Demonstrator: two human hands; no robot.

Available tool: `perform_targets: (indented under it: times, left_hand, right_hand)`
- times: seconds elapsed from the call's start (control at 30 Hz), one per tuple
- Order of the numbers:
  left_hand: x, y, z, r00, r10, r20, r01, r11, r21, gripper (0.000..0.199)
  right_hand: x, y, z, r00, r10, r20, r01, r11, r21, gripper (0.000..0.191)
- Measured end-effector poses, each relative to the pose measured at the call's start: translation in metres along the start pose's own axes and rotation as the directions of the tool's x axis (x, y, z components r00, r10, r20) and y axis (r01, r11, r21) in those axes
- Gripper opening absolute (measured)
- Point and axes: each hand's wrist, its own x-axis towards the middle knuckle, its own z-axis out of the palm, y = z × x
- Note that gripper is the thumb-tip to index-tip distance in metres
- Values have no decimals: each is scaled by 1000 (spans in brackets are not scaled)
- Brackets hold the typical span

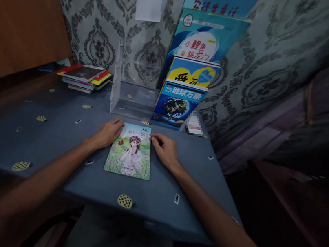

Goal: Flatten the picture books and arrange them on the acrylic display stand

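A thin book [130, 155] with a drawn figure in white, a red butterfly and green grass on its cover lies face up on the blue-grey tablecloth. At its upper left edge, my left hand [109, 132] has its fingers bent against the side. My right hand [166, 148] pinches the upper right edge between thumb and fingers. Both hands grip the book from opposite sides; the parts of the fingers under or behind the edge are hidden. Just beyond it stands a clear stepped rack [132, 108], with a blue book showing a globe [175, 104] in its right column.
Several taller books, among them a teal one [209, 33], rise behind the globe book. To the left lies a stack of books [86, 78]. A brown wooden panel [22, 19] borders the table at left, and patterned wallpaper [99, 43] covers the wall behind.
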Motion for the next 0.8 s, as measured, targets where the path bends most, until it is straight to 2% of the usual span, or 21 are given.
perform_targets:
  times: [0.43,0.8]
  left_hand:
    - [1,-11,3,999,41,-20,-41,999,-1,28]
    - [-3,-9,7,998,20,-51,-19,1000,13,31]
  right_hand:
    - [1,5,1,1000,-10,8,10,999,37,26]
    - [1,6,3,999,-36,21,36,999,18,25]
